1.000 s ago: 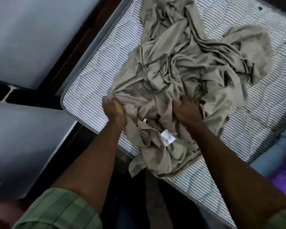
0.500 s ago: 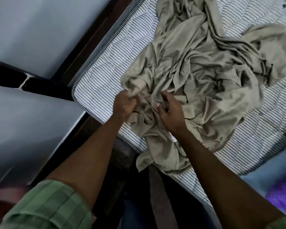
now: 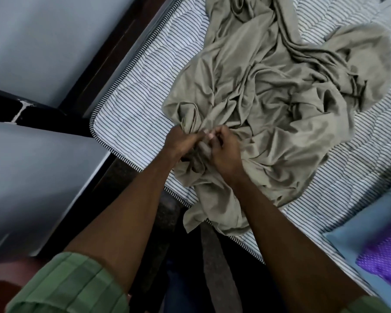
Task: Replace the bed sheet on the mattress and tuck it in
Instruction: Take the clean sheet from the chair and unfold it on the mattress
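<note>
- Head view: a crumpled olive-grey bed sheet is lying in a heap on the bare striped mattress, bunched toward the near corner, with one flap hanging over the mattress edge.
- The left hand is gripping a gathered fold of the sheet near the mattress corner, its fingers curled round the cloth.
- The right hand is sitting just beside the left, touching it, its fingers curled into the same bunch of fabric and pinching it.
- Both forearms are reaching forward from rolled green sleeves.
- A light blue pillow is lying on the mattress at the right edge, with a purple patterned cloth resting on it.
- A dark bed frame is running along the mattress's left side, next to a grey wall.
</note>
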Demonstrator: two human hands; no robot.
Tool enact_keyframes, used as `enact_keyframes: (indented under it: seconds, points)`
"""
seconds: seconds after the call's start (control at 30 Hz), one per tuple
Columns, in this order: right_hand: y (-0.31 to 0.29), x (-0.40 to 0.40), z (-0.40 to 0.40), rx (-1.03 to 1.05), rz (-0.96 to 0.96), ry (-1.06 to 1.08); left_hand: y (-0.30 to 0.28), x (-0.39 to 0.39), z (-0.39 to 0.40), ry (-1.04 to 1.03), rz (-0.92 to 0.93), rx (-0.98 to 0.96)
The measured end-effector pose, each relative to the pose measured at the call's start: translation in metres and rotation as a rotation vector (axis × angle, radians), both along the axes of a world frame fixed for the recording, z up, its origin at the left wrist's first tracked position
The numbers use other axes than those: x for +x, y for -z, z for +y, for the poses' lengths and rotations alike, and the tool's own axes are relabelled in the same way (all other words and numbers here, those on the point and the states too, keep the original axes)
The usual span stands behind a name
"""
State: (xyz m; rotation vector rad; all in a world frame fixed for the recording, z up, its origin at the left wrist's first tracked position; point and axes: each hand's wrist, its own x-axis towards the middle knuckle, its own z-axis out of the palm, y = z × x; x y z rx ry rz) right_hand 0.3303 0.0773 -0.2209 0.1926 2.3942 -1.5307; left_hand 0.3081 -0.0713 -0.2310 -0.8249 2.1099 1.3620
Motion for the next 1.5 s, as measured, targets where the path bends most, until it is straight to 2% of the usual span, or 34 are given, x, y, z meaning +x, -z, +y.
enact_keyframes:
  seconds: [0.07,0.1,0.17,0.2,0.27,0.3,0.33,0.4,0.43,0.5,0.57,0.63,0.7,0.77,0.83,0.9,0.97,1.07,1.13,1.2,1.27,1.3,1.37,1.43,1.5]
  points:
    - [-0.009,0.002,0.005,-0.139,-0.001,0.02,0.004,-0.002,0.007,0.167,0.015,-0.223]
    - [-0.013,0.008,0.011,-0.093,0.052,0.036,0.005,-0.002,0.012,0.244,0.021,-0.272]
    - [-0.018,0.029,0.028,0.234,0.234,0.177,0.002,0.002,0.026,0.324,0.025,-0.267]
    - [-0.015,0.044,0.041,0.429,0.302,0.322,0.002,0.004,0.033,0.332,0.018,-0.249]
    - [-0.001,0.074,0.077,0.634,0.253,0.693,0.005,0.008,0.045,0.308,-0.014,-0.169]
    - [0.011,0.087,0.092,0.606,0.123,0.864,0.007,0.01,0.05,0.264,-0.025,-0.094]
    - [0.021,0.097,0.103,0.41,-0.056,1.018,0.009,0.012,0.054,0.2,-0.035,-0.018]
    - [0.046,0.109,0.115,-0.233,-0.32,1.146,0.014,0.018,0.062,0.061,-0.091,0.103]
    - [0.054,0.11,0.117,-0.455,-0.388,1.135,0.015,0.02,0.066,0.013,-0.142,0.152]
    - [0.049,0.098,0.11,-0.678,-0.449,1.107,0.015,0.025,0.075,-0.033,-0.225,0.191]
    - [0.042,0.087,0.097,-0.625,-0.536,1.081,0.015,0.029,0.084,-0.057,-0.243,0.19]
    - [0.034,0.077,0.088,-0.482,-0.497,1.053,0.012,0.03,0.092,-0.053,-0.203,0.154]
    - [0.028,0.069,0.082,-0.461,-0.518,1.016,0.011,0.031,0.096,-0.021,-0.174,0.141]
    - [0.023,0.068,0.084,-0.691,-0.68,0.989,0.013,0.03,0.093,-0.001,-0.182,0.15]
    - [0.013,0.07,0.092,-0.871,-0.889,0.85,0.01,0.028,0.087,0.023,-0.274,0.18]
    - [0.011,0.067,0.098,-0.975,-0.973,0.719,0.007,0.025,0.086,0.166,-0.298,0.153]
    - [0.007,0.062,0.096,-1.006,-0.929,0.588,-0.011,0.025,0.09,0.268,-0.294,0.117]
    - [0.014,0.058,0.087,-0.812,-0.829,0.489,-0.013,0.031,0.089,0.294,-0.396,0.058]
    - [0.015,0.06,0.082,-0.767,-0.795,0.484,0.002,0.031,0.08,0.263,-0.262,-0.09]
    - [0.017,0.065,0.078,-0.965,-0.759,0.56,0.011,0.026,0.074,0.183,-0.089,-0.228]
    - [0.016,0.071,0.079,-1.148,-0.77,0.638,0.005,0.016,0.067,0.0,-0.049,-0.275]
    - [0.015,0.074,0.081,-1.151,-0.756,0.645,0.004,0.01,0.06,-0.062,-0.044,-0.312]
    - [0.023,0.08,0.091,-1.029,-0.725,0.698,0.003,-0.004,0.04,-0.206,-0.037,-0.434]
    - [0.025,0.087,0.106,-0.735,-0.624,0.803,0.006,-0.018,0.016,-0.38,0.002,-0.488]
    - [0.036,0.097,0.124,-0.492,-0.548,0.798,0.013,-0.023,0.002,-0.542,0.038,-0.466]
